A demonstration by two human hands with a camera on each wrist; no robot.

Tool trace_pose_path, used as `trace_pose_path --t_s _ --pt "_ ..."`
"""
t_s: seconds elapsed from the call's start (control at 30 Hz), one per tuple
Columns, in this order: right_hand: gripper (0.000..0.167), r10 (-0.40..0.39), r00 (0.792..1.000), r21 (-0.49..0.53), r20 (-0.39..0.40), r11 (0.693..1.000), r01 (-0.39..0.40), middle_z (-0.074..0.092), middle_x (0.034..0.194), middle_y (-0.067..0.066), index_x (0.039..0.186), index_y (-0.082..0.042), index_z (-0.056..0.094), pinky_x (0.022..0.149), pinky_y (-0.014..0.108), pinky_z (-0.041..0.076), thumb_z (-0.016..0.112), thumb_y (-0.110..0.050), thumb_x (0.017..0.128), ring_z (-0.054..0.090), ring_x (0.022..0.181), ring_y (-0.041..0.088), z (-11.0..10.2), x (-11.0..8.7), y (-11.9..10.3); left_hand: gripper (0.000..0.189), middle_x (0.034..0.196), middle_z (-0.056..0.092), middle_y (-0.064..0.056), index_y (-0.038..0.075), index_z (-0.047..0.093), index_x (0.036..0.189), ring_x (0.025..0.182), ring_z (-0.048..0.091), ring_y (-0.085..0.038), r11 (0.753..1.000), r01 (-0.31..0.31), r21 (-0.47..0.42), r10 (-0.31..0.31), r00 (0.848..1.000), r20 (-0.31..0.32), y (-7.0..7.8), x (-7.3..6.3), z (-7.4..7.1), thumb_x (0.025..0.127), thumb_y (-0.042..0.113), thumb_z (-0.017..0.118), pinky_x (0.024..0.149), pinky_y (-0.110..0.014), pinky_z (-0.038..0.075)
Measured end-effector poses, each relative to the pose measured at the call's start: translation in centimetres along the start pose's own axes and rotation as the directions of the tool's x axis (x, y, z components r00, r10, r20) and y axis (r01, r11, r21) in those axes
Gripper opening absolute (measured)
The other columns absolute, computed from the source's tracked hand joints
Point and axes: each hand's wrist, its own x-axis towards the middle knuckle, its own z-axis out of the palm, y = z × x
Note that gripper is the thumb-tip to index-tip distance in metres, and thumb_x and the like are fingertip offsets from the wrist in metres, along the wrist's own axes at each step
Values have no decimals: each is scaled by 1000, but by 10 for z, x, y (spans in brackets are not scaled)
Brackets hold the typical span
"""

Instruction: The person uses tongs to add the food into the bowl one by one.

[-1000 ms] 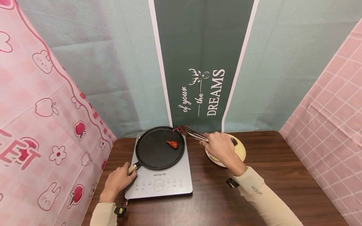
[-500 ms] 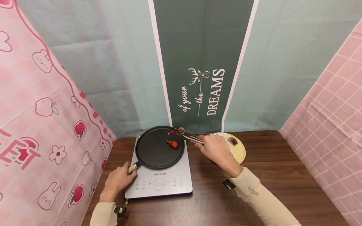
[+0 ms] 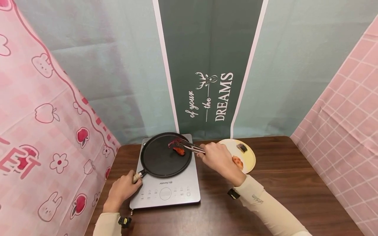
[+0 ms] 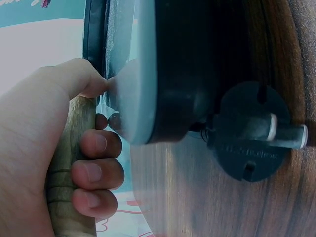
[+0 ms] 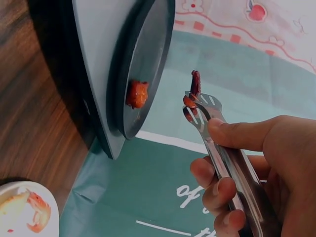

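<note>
My left hand (image 3: 124,186) grips the wooden handle (image 4: 73,158) of a flat black frying pan (image 3: 162,164), fingers curled round it in the left wrist view. The pan sits on a silver induction cooktop (image 3: 189,183). In my right hand (image 3: 217,157) are metal tongs (image 5: 232,168) with slotted ends. A dark red, tentacle-like piece of food (image 5: 196,83) is pinched between those ends, held above the pan. Below it, a glossy orange-red piece of meat (image 5: 138,94) lies on the pan's right half; the tongs partly overlap it in the head view.
Right of the cooktop stands a yellow and white plate (image 3: 251,160). It bears a dark piece (image 3: 242,147) and an orange piece (image 3: 237,162). The brown wooden table (image 3: 283,183) is bordered by a green backdrop (image 3: 206,42) and pink side curtains (image 3: 351,108).
My right hand and the tongs have moved left, carrying the dark red piece from the pan's right rim to over its interior. The orange piece on the plate has come into view. My left hand stays.
</note>
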Motion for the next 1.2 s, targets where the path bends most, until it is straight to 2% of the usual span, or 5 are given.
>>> trace_pose_path --t_s 0.13,0.43,0.77,1.2 --pt "23 -14 1000 10 6 1000 14 60 63 -1 79 -21 67 46 44 41 80 -36 91 56 52 24 5 1 -5 29 71 57 -8 9 53 96 60 51 -23 1000 -1 -1 1 1000 -2 0 -1 0 96 36 65 57 -43 42" --pt "23 -37 999 1 27 999 37 65 67 2 82 -19 71 47 44 41 80 -38 91 61 56 28 17 1 -13 29 70 55 -7 10 52 94 60 50 -24 1000 0 3 0 1000 -4 1 -1 -1 96 36 65 56 -43 41" --pt "23 -53 997 -13 60 998 54 64 64 1 84 -19 74 45 40 39 81 -40 91 58 52 24 27 -1 -25 29 70 55 -7 10 52 93 60 50 -24 1000 -4 2 4 1000 -10 0 -1 0 95 36 65 56 -44 41" --pt "25 -75 994 -35 84 996 78 61 63 -1 79 -22 70 46 39 39 79 -42 92 51 50 19 39 -5 -31 30 71 55 -7 9 52 96 60 50 -24 1000 -2 1 2 1000 0 0 -1 0 96 36 64 57 -44 41"
